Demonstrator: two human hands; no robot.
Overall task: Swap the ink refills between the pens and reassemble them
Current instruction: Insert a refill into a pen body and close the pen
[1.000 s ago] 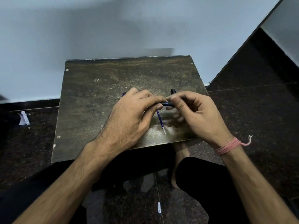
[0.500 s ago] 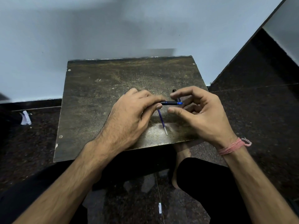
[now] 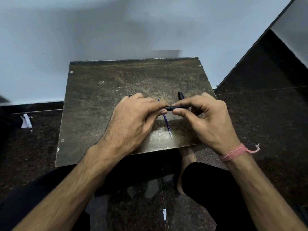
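Hands: left hand (image 3: 133, 117) and right hand (image 3: 206, 120) meeting at frame centre, both pinching one dark pen (image 3: 176, 108) held level above the surface (image 3: 103, 104); likely for twisting its halves.
Refill: blue ink refill (image 3: 167, 125) lying loose on the surface below the hands, clear end toward the lower frame, within reach.
Second pen: dark pen part (image 3: 180, 95) resting just above the right fingers.
Look: slim dark barrel, seam at mid-length.

A worn wooden board (image 3: 103, 104), scuffed and matt with a dull sheen near its front edge, sits on polished speckled stone flooring (image 3: 266, 114). On it lies a thin translucent plastic ink refill (image 3: 168, 126). The dark pen barrel (image 3: 175, 108) looks smooth plastic; a pink thread wristband (image 3: 233, 152) appears fibrous.
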